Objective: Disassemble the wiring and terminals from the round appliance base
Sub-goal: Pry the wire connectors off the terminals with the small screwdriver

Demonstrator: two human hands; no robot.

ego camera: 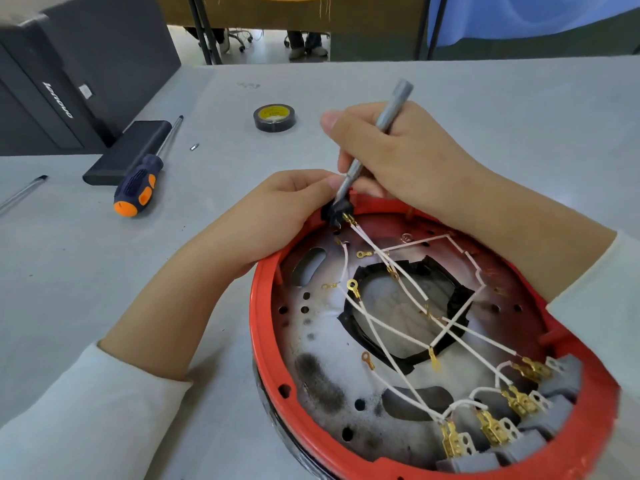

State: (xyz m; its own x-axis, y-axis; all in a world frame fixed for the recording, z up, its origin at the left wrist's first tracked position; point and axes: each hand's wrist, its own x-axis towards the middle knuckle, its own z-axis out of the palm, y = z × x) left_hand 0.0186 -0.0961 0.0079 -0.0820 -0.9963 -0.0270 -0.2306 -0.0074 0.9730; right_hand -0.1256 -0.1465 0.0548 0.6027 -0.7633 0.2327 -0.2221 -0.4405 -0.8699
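Right hand (pixel 398 150) grips a grey screwdriver (pixel 377 136), tip on the black connector (pixel 334 213) at the red base rim (pixel 263 306); left hand (pixel 277 216) pinches that connector.

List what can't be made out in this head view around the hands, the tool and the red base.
- Tip of the grey tool: hidden where it meets the black connector, behind the left hand fingertips.
- Right hand: its grip is plain, its lower fingers tucked behind the tool.
- Red base: near rim cut off by the bottom edge.
- Tape roll: label print too small.
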